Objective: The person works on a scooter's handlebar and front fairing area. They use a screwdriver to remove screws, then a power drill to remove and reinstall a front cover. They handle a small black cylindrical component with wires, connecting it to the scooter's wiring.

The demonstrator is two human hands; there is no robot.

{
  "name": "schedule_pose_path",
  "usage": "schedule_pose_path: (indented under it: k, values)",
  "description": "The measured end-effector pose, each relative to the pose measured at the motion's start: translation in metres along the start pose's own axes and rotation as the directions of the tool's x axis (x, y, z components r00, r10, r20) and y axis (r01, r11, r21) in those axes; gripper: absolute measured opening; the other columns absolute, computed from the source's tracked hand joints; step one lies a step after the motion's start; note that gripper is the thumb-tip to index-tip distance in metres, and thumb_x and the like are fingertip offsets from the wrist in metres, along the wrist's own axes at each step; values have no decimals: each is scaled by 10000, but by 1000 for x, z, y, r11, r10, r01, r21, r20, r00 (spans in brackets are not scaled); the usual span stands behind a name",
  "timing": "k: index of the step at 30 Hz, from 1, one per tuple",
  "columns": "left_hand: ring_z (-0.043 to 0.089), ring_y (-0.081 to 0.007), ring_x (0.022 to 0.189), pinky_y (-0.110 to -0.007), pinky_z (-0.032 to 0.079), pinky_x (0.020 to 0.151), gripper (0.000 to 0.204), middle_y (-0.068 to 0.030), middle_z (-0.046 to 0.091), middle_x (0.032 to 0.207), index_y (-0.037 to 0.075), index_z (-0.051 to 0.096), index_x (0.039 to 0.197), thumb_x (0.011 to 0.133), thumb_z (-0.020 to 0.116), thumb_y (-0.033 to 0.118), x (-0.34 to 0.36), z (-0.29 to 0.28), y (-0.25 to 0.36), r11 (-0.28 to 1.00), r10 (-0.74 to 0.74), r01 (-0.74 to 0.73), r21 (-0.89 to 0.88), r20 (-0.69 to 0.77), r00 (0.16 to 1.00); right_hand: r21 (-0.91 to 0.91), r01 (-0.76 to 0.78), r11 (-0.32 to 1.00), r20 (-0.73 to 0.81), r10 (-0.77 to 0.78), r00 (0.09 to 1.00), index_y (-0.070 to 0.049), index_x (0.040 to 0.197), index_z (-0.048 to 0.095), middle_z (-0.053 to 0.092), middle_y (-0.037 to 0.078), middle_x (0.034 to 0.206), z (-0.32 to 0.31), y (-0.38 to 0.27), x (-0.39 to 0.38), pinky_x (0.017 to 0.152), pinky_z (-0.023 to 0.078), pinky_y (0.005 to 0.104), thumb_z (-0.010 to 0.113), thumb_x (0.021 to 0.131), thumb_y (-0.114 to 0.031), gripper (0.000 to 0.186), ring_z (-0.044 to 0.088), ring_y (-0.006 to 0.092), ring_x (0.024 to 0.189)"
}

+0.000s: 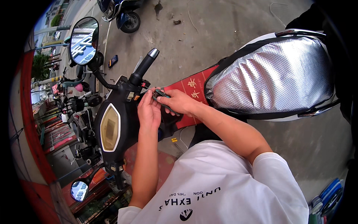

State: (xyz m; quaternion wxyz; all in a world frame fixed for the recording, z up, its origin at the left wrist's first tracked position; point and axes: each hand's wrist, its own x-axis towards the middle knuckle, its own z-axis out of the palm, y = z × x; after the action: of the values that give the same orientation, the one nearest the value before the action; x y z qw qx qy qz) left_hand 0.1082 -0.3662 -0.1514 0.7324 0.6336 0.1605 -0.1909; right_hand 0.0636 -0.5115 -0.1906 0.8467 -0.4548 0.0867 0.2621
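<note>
My left hand [150, 110] is raised palm up beside the scooter's handlebar controls [133, 96], its fingers curled at a small dark tool [159, 94] with some green on it, perhaps pliers. My right hand [176, 101] grips the same tool from the right, thumb across it. Both hands are over the front of a black scooter, near its black grip [143, 66] and above a red mat [192, 87] with gold lettering. The tool is mostly hidden by my fingers. The dashboard [109, 127] with its yellowish screen sits to the left of my left forearm.
A silver quilted seat cover [268, 78] fills the right side. Round mirrors [84, 39] stick out at left. Other parked scooters [80, 115] line the left, another [123, 16] stands above. A small yellow object [174, 140] and thin rods lie on the ground below the hands.
</note>
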Motion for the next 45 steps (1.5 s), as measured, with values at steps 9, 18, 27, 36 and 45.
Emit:
schedule_pose_path:
  k: [9, 18, 27, 36, 45]
  values:
    - [626, -239, 1044, -367, 496, 941, 284, -149, 639, 1124, -44, 563, 1183, 1010, 528, 178, 5, -2, 1, 999, 39, -39, -4, -87, 995, -39, 9, 999, 7, -8, 1000, 9, 989, 632, 582, 43, 654, 3, -3, 17, 449, 410, 294, 586, 948, -338, 352, 523, 123, 503]
    - [629, -221, 1026, -347, 506, 895, 283, -134, 641, 1121, -42, 567, 1180, 1006, 545, 180, 9, -2, -4, 999, 49, -51, -15, -127, 991, -18, -74, 997, 32, 74, 997, -47, 1038, 645, 570, 9, 655, 0, -5, 18, 442, 390, 252, 541, 989, -325, 300, 529, 91, 530]
    - [626, -223, 1037, -357, 499, 931, 292, -136, 636, 1137, -41, 567, 1179, 999, 561, 190, 7, 0, 0, 999, 45, -44, 14, -154, 987, 10, -96, 995, 60, 95, 994, -53, 988, 643, 570, 6, 645, -2, -6, 19, 431, 385, 252, 540, 993, -345, 310, 526, 90, 516]
    - [635, -222, 1022, -354, 511, 910, 275, -123, 635, 1120, -31, 577, 1171, 994, 571, 179, 9, 2, -1, 998, 61, -54, 40, -184, 981, 87, -122, 989, 96, 114, 989, -64, 894, 618, 568, 7, 639, -5, -3, 25, 419, 387, 254, 545, 991, -358, 318, 523, 94, 506]
    - [633, -220, 1025, -348, 512, 900, 250, -104, 642, 1092, -10, 585, 1137, 996, 562, 195, 9, 5, -1, 997, 63, -56, 47, -188, 980, 116, -138, 984, 126, 123, 984, -63, 899, 615, 570, 7, 644, -9, -6, 26, 427, 396, 256, 545, 992, -363, 321, 527, 96, 511]
